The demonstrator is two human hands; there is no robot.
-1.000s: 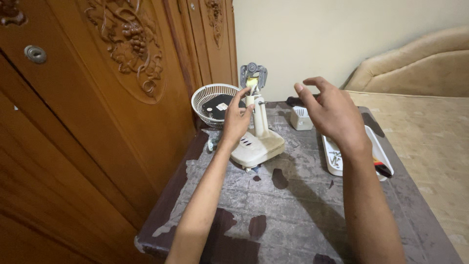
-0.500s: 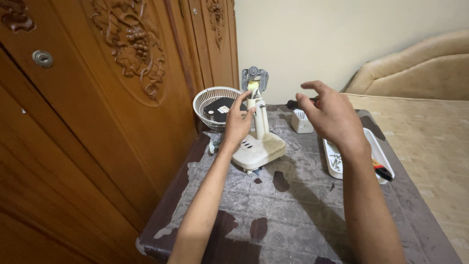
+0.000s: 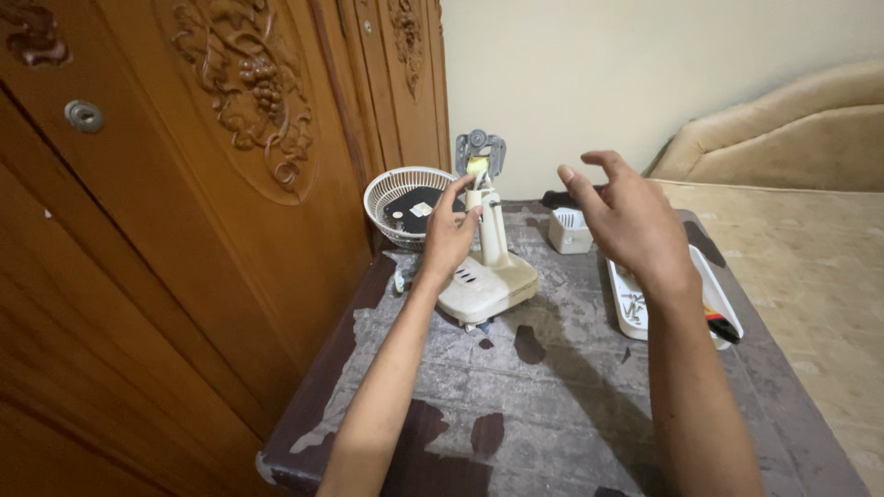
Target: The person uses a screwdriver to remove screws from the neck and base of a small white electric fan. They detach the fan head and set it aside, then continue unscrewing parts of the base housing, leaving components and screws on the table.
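Observation:
A cream fan stand point(image 3: 488, 276) with an upright neck and a grey metal bracket point(image 3: 480, 147) on top stands on a worn dark table point(image 3: 552, 387). My left hand point(image 3: 448, 230) grips the upper part of the neck, fingers wrapped around it. My right hand point(image 3: 626, 221) hovers in the air to the right of the stand, fingers spread, holding nothing.
A white fan grille point(image 3: 405, 202) leans at the back left against a carved wooden wardrobe point(image 3: 212, 184). A small white housing point(image 3: 570, 230) sits behind my right hand. A white tray point(image 3: 709, 290) with screws and a tool lies at the right. A beige bed point(image 3: 810, 239) borders the table.
The hands have barely moved; my right hand has shifted slightly while my left keeps hold of the stand's neck.

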